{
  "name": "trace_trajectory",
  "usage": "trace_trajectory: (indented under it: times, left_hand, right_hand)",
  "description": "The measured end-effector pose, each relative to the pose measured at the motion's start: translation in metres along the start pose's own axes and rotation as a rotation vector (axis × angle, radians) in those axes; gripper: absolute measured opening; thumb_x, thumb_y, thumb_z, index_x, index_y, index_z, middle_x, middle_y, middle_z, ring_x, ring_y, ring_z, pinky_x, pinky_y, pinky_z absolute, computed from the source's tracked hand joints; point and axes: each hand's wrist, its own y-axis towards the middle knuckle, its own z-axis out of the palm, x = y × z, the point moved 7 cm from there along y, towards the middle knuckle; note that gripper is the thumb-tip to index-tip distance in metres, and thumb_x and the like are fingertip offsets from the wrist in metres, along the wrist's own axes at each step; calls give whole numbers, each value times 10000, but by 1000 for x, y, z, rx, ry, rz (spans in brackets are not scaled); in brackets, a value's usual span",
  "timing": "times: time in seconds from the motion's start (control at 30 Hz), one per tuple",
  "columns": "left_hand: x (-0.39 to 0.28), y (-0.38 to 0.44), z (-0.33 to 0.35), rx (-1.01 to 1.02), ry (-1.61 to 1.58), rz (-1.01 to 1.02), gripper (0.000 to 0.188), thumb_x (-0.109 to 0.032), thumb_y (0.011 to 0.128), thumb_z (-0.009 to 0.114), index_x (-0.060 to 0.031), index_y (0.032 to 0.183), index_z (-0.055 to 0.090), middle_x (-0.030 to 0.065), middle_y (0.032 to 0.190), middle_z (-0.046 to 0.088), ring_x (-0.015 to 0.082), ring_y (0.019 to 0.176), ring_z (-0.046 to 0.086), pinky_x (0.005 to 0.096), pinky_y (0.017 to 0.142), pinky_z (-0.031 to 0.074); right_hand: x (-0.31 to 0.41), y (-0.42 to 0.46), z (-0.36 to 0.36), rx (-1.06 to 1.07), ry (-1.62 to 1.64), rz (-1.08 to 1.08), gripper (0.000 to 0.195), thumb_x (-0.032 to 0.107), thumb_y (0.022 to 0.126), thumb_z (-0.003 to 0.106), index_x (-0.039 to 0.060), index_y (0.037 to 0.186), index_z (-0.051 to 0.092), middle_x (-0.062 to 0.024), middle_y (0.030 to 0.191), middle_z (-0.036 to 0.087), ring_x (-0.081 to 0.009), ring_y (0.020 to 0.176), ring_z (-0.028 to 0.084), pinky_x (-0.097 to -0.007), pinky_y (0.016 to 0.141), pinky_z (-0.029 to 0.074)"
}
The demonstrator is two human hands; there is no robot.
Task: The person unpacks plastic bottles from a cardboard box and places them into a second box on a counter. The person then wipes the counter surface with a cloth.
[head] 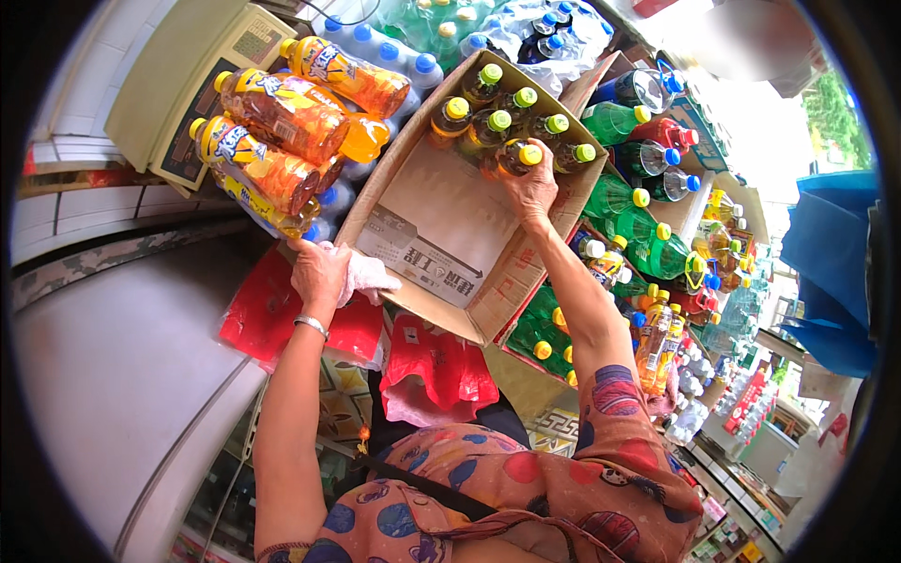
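Observation:
An open cardboard box [436, 232] lies before me, with several dark drink bottles [493, 127] with yellow-green caps standing at its far end. My right hand [531, 188] reaches into it and grips a yellow-capped bottle [517, 159] around the upper part, beside the others. The near part of the box floor is bare printed cardboard. At the box's near left corner, my left hand [320, 276] holds a pale pink cloth [366, 276]. Just beyond that hand lies a pile of orange iced-tea bottles [281, 119].
A weighing scale [211, 91] stands at the upper left. Many green soda bottles [619, 204] crowd the right side of the box. Red plastic bags [440, 362] hang below its near edge. A grey-white countertop [134, 373] spreads to my left. Blue-capped bottles [387, 53] stand behind the pile.

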Motion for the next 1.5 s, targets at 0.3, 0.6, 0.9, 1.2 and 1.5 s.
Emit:
trace_trajectory:
  times: [0.3, 0.6, 0.9, 1.2, 1.5]
  left_hand:
    - [0, -1, 1, -9, 25, 1, 707, -395, 767, 734, 1, 1145, 286, 266, 871, 679, 456, 839, 659, 535, 769, 520]
    - [-3, 2, 4, -8, 40, 20, 762, -419, 777, 734, 25, 1193, 276, 274, 949, 671, 459, 899, 660, 540, 798, 532]
    - [-1, 4, 9, 17, 26, 33, 743, -418, 762, 751, 7, 1161, 291, 290, 983, 653, 448, 939, 658, 516, 824, 532]
    - [-1, 5, 8, 4, 65, 47, 755, -420, 762, 747, 49, 1177, 326, 274, 973, 675, 422, 940, 670, 499, 821, 541]
    - [3, 2, 5, 0, 15, 15, 771, -435, 753, 740, 21, 1166, 277, 298, 974, 657, 475, 904, 646, 530, 808, 521]
  right_hand:
    - [-20, 11, 14, 9, -32, -47, 861, 248, 630, 898, 191, 1350, 430, -141, 1269, 489, -383, 1113, 574, -453, 919, 507]
    - [-11, -18, -41, 235, 162, 54, 773, 78, 765, 757, 75, 1424, 353, -195, 1306, 492, -253, 888, 655, -375, 784, 545]
    - [-54, -66, -255, 56, -459, 139, 467, 277, 824, 746, 74, 1208, 573, -142, 1048, 668, -313, 928, 667, -409, 752, 539]
    - [-149, -30, -227, 236, -708, 477, 740, 677, 786, 625, -20, 1021, 700, -209, 1016, 703, -348, 985, 673, -428, 830, 523]
    - [-157, -11, -208, 300, -672, 719, 584, 501, 683, 774, -21, 940, 722, -174, 948, 721, -309, 885, 703, -386, 757, 537]
